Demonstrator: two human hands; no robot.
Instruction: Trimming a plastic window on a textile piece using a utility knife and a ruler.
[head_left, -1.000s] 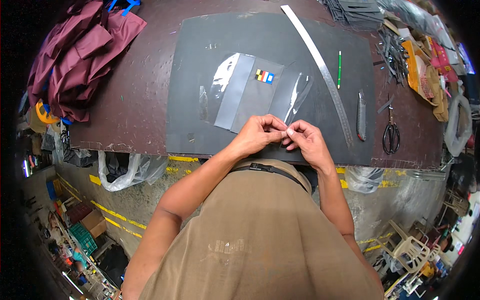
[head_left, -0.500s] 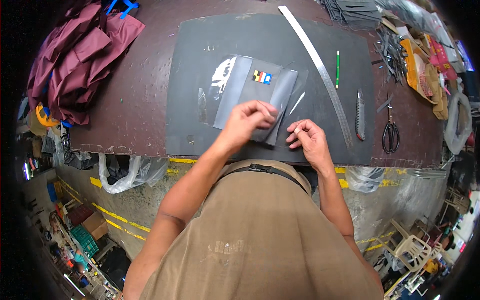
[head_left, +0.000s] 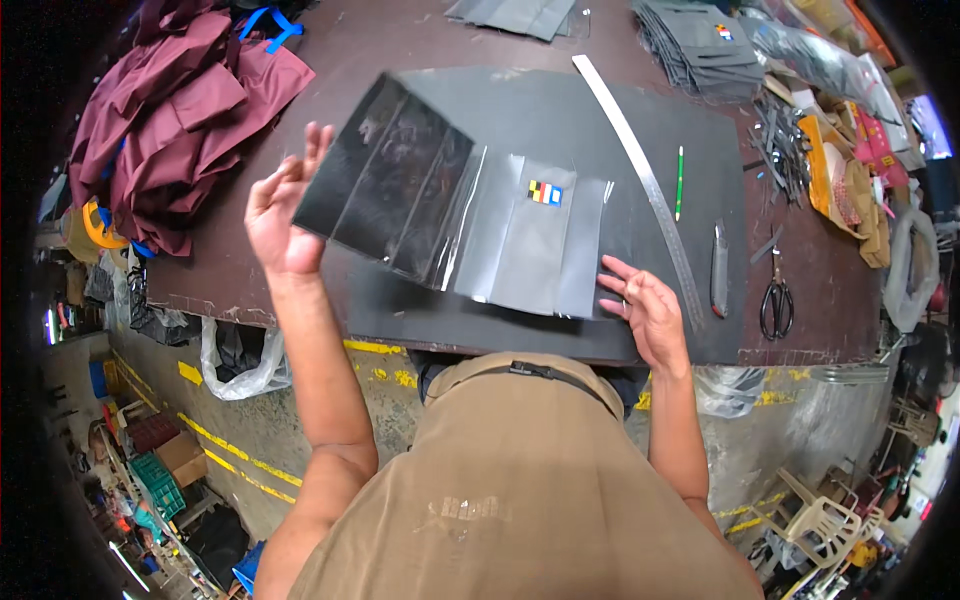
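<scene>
Left hand (head_left: 283, 215) now raised, gripping clear sleeve (head_left: 385, 190), right hand (head_left: 645, 310) flat, open beside grey fabric (head_left: 535, 245)

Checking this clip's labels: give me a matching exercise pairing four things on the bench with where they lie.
Things:
1. long metal ruler
2. black-handled scissors
3. heap of maroon cloth
4. clear plastic sleeve

Places:
A. far left of the brown table
B. lifted at the left hand
C. slanting across the dark mat, right of the grey folded fabric piece
D. off the mat, beyond the right hand

Pairs: 1-C, 2-D, 3-A, 4-B
</scene>
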